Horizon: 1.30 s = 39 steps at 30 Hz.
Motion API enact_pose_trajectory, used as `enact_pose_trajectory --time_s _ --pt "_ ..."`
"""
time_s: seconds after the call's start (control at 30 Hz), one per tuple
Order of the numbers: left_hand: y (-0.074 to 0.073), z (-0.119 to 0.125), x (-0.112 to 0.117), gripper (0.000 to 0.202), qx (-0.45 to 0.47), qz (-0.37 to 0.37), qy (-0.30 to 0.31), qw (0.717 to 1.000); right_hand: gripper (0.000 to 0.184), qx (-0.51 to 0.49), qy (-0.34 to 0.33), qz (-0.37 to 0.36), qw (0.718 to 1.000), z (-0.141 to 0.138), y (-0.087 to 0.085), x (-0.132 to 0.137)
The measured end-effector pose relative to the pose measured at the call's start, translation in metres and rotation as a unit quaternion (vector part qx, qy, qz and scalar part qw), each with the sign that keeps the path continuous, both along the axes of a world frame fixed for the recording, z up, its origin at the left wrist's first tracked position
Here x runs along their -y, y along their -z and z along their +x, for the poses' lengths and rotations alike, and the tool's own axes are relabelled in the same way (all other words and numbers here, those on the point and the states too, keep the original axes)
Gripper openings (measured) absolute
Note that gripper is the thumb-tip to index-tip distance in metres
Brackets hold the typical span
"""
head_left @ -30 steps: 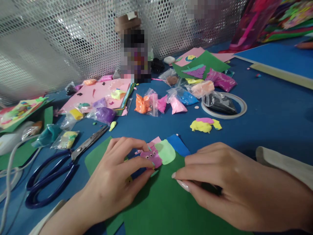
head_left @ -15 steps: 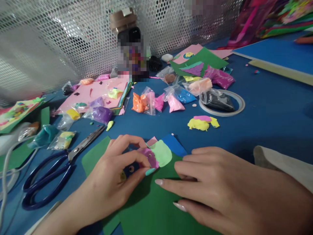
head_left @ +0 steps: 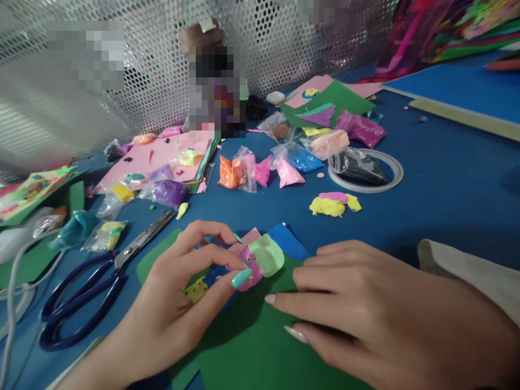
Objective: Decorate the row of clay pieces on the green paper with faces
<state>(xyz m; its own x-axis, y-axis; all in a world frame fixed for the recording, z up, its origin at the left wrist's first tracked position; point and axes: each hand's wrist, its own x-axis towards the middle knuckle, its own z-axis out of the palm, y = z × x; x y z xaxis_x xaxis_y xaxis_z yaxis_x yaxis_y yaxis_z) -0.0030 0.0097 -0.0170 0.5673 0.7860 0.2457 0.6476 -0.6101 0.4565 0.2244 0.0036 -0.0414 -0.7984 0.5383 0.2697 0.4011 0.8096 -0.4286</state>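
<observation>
My left hand [head_left: 190, 292] is closed in a pinch, thumb and index fingertips together over a pink-purple clay figure [head_left: 247, 271] with a small eye. Whatever sits between those fingertips is too small to make out. Beside the figure lies a pale green clay piece [head_left: 268, 254], with a blue piece [head_left: 286, 241] behind it. A spotted yellow clay piece [head_left: 196, 291] shows under my left hand, partly hidden. My right hand [head_left: 357, 303] rests on the green paper [head_left: 252, 346], index finger and thumb stretched out and apart, holding nothing.
Scissors with blue handles [head_left: 89, 298] lie at the left near a white cable [head_left: 14, 287]. Small bags of coloured clay, such as an orange one [head_left: 230, 171], spread across the back. A tape roll [head_left: 400, 173] and a yellow clay lump [head_left: 328, 206] sit beyond my right hand.
My left thumb and index fingertips have shifted slightly left, uncovering more of the pink-purple figure and the spotted yellow piece. My right hand stays almost in place.
</observation>
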Motion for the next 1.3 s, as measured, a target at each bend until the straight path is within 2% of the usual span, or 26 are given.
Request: enact_pose_trajectory --time_s 0.13,0.3,0.4,0.5,0.6,0.7,0.83,0.97,1.17,1.3 --pt "0.0 0.002 0.003 0.007 0.064 -0.008 -0.016 0.998 0.02 -0.04 0.012 0.017 0.999 0.001 -0.001 -0.002" --pt "0.003 -0.002 0.005 0.015 0.126 0.015 -0.046 0.991 0.02 -0.041 0.012 -0.009 0.999 0.0 -0.004 -0.004" --pt "0.003 -0.008 0.005 0.014 0.13 0.006 -0.051 0.99 0.02 -0.047 0.01 -0.02 0.999 0.0 -0.004 -0.006" --pt "0.0 -0.011 0.002 0.01 0.126 -0.007 -0.032 0.992 0.02 -0.055 0.0 -0.024 0.998 0.002 -0.003 -0.007" --pt "-0.004 -0.011 -0.002 0.006 0.138 -0.028 -0.007 0.99 0.022 -0.024 -0.032 -0.037 0.999 0.004 -0.005 -0.007" --pt "-0.007 -0.012 -0.006 0.006 0.12 -0.024 -0.015 0.992 0.03 0.062 -0.069 -0.03 0.995 0.004 -0.011 -0.007" --pt "-0.008 -0.016 -0.012 0.01 0.096 -0.001 -0.051 0.994 0.036 0.137 -0.064 0.012 0.988 0.002 -0.017 -0.007" --pt "-0.007 -0.022 -0.018 0.01 0.11 0.009 -0.093 0.99 0.036 0.145 -0.039 0.059 0.987 -0.002 -0.017 -0.005" --pt "-0.006 -0.035 -0.027 0.016 0.107 0.006 -0.11 0.988 0.037 0.159 0.029 0.15 0.975 -0.009 -0.013 0.013" --pt "-0.003 -0.044 -0.033 0.02 0.078 0.02 -0.127 0.989 0.035 0.14 0.031 0.217 0.966 -0.011 -0.01 0.014"
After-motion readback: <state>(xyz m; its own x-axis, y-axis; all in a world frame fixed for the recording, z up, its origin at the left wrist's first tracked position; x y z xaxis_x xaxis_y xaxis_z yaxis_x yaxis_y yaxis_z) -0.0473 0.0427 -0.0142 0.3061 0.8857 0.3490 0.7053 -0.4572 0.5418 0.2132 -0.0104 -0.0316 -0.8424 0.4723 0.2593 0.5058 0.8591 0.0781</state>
